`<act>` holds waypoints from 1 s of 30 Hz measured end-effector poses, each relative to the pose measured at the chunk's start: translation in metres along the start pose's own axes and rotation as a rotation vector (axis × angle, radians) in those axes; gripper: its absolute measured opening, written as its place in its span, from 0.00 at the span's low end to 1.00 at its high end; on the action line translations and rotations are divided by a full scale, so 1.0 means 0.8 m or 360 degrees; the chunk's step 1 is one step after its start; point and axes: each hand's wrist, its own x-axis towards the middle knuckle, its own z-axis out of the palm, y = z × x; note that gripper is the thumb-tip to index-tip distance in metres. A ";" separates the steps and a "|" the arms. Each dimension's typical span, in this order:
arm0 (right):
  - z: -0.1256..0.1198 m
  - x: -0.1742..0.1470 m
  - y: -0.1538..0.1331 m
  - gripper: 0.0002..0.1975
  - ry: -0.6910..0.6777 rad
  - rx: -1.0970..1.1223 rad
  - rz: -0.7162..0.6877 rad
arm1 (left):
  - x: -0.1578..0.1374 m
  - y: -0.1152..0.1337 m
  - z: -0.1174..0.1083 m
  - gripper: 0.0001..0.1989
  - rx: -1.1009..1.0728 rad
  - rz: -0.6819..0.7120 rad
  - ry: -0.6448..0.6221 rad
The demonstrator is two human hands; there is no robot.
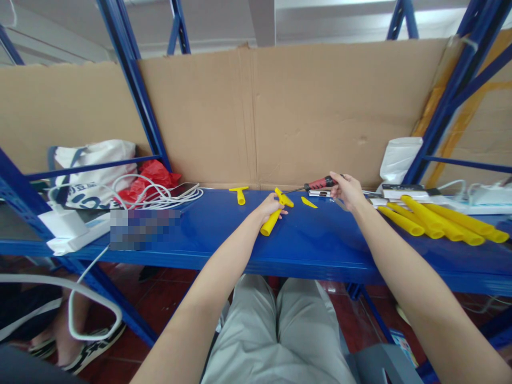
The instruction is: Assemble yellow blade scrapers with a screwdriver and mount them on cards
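My left hand [272,208] is closed around a yellow T-shaped plastic piece [271,222], whose tube end points toward me. In my right hand [347,191] is a screwdriver [320,184] with a red and black handle, held by the end. Its shaft points left at the crossbar of the yellow piece; whether the tip touches cannot be made out. A thin flat yellow piece [309,202] lies on the blue shelf between my hands. Another yellow T-shaped piece [240,195] is on the shelf left of my left hand.
Several yellow tubes [430,218] lie in a pile at the right. White cables [160,194], a red plastic bag [150,178], a cloth bag [96,170] and a power strip [82,234] are at the left. A cardboard panel [320,112] closes off the back of the blue shelf [216,234].
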 end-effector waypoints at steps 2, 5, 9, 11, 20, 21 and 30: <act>0.001 -0.002 -0.002 0.23 -0.0050 0.0020 -0.0035 | 0.000 0.000 0.000 0.23 0.0000 -0.0012 0.0013; 0.002 -0.006 -0.006 0.22 -0.0133 0.0074 -0.0055 | 0.000 0.001 0.000 0.24 -0.0002 -0.0025 0.0033; 0.005 -0.009 -0.012 0.19 -0.0223 0.0153 -0.0048 | -0.001 0.001 0.000 0.23 -0.0010 -0.0026 0.0034; 0.006 -0.010 -0.014 0.19 -0.0249 0.0164 -0.0047 | -0.002 0.002 0.001 0.23 -0.0007 -0.0026 0.0039; 0.004 -0.005 -0.004 0.26 -0.0154 0.0074 -0.0070 | -0.001 0.002 0.001 0.23 0.0005 -0.0022 0.0042; 0.004 -0.004 -0.003 0.27 -0.0145 0.0056 -0.0067 | -0.001 0.001 0.000 0.23 0.0007 -0.0022 0.0041; 0.005 -0.005 -0.004 0.26 -0.0114 -0.0023 -0.0067 | 0.001 0.000 0.000 0.24 0.0019 -0.0006 0.0028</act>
